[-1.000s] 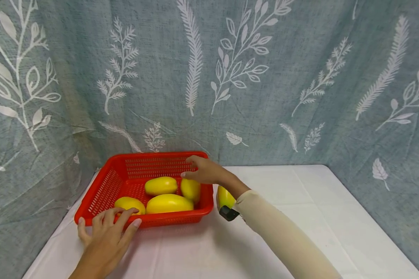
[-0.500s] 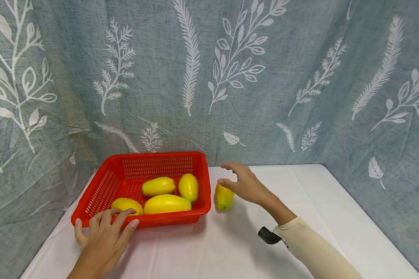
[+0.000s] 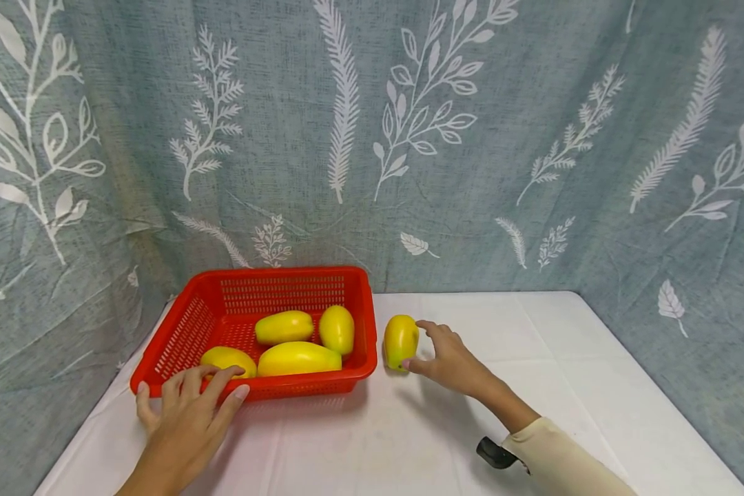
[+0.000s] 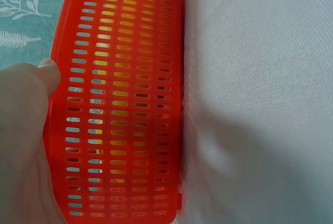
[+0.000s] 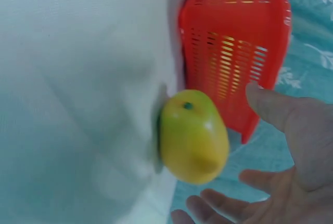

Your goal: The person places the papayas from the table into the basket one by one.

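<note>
A red perforated plastic basket (image 3: 254, 392) stands at the left of the table. My left hand (image 3: 186, 420) grips its front rim near the left corner, fingers over the edge and thumb outside. Inside lie several yellow fruits that look like mangoes, among them a large one (image 3: 300, 359) at the front and one (image 3: 337, 331) by the right wall. Just right of the basket, a yellow-green mango (image 3: 401, 342) lies on the cloth. Around its right side is my right hand (image 3: 449, 362), fingers and thumb spread; the right wrist view shows a gap between hand and mango (image 5: 193, 138).
White cloth (image 3: 564, 372) covers the table, stretching to the right of the basket. A blue-grey curtain (image 3: 471, 172) with white leaf prints hangs behind and at both sides. A black device (image 3: 494, 453) sits at the right wrist, by a cream sleeve (image 3: 570, 458).
My right hand has left the basket's right side, moved right and lowered beside the mango on the cloth. My left hand has stayed at the basket's front rim.
</note>
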Available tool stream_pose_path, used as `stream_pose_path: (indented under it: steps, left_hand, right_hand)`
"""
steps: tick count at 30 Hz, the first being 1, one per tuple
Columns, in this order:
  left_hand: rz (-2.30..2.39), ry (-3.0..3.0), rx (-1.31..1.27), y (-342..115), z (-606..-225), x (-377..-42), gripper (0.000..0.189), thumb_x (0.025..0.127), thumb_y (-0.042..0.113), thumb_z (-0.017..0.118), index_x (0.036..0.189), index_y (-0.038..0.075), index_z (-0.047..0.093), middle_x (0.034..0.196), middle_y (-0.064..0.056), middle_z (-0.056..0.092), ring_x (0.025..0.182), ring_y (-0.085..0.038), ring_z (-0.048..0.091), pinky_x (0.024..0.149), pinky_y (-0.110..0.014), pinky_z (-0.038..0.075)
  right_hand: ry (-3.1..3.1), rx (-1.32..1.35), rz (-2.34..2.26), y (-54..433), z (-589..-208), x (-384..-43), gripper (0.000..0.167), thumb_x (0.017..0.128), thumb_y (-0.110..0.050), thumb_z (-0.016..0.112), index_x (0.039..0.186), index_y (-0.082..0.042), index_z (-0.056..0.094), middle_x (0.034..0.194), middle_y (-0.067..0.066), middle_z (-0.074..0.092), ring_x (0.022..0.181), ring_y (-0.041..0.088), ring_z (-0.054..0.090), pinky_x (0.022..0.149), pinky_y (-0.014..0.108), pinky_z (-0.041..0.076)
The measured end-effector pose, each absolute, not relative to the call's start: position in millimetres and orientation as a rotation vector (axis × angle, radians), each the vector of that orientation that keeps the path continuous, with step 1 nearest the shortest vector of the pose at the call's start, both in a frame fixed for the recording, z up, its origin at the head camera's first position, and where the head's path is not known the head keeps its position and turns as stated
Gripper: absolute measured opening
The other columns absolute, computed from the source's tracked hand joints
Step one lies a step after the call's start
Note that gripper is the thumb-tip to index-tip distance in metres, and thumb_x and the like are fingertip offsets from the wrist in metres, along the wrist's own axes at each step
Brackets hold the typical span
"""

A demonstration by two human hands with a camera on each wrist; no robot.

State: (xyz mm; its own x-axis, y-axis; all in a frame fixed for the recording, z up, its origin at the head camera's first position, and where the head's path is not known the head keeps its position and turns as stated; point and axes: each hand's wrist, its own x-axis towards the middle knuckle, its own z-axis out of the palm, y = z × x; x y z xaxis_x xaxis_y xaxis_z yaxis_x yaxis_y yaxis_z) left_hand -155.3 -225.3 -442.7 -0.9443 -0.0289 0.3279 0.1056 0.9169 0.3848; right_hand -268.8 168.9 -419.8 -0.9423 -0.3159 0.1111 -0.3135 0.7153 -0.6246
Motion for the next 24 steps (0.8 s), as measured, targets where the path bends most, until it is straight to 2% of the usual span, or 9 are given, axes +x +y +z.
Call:
stream_pose_path:
  steps: [5,12,17,24]
  left_hand:
    - [-0.573,-2.763,-0.047,-226,-441,-155,0.050,0.110,0.055,0.047,0.141,0.018,0.061,0.138,-0.026,0.046,0.132,-0.058,0.030,0.106,-0.084,-0.010]
    - [-0.580,-2.779,-0.032,-225,-442,-155,0.054,0.110,0.057,0.044,0.141,0.015,0.061,0.138,-0.027,0.045,0.132,-0.058,0.028,0.106,-0.083,-0.011]
    - [-0.575,-2.779,-0.024,-226,-444,-155,0.057,0.110,0.058,0.044,0.141,0.014,0.061,0.138,-0.028,0.045,0.131,-0.058,0.028,0.106,-0.083,-0.011]
    - [-0.585,-2.777,-0.033,-226,-443,-155,0.055,0.109,0.057,0.046,0.142,0.015,0.060,0.138,-0.028,0.045,0.132,-0.057,0.028,0.106,-0.083,-0.011]
  right_hand:
    - [2.890,-0.502,-1.107,158,-432,-279,0.087,0.089,-0.041,0.083,0.159,-0.007,0.042,0.134,0.024,0.058,0.118,0.035,0.058,0.097,0.054,0.052]
    - [2.908,-0.494,-1.108,145,-439,-291,0.083,0.090,-0.040,0.083,0.157,-0.009,0.046,0.123,0.021,0.058,0.101,0.026,0.057,0.083,0.041,0.052]
    - [2.943,-0.501,-1.060,137,-443,-296,0.079,0.090,-0.037,0.083,0.155,-0.012,0.047,0.119,0.021,0.057,0.095,0.026,0.058,0.081,0.041,0.052]
    - [2.996,-0.579,-1.060,135,-443,-295,0.069,0.088,-0.019,0.082,0.149,-0.011,0.052,0.110,0.018,0.063,0.094,0.027,0.056,0.078,0.042,0.050]
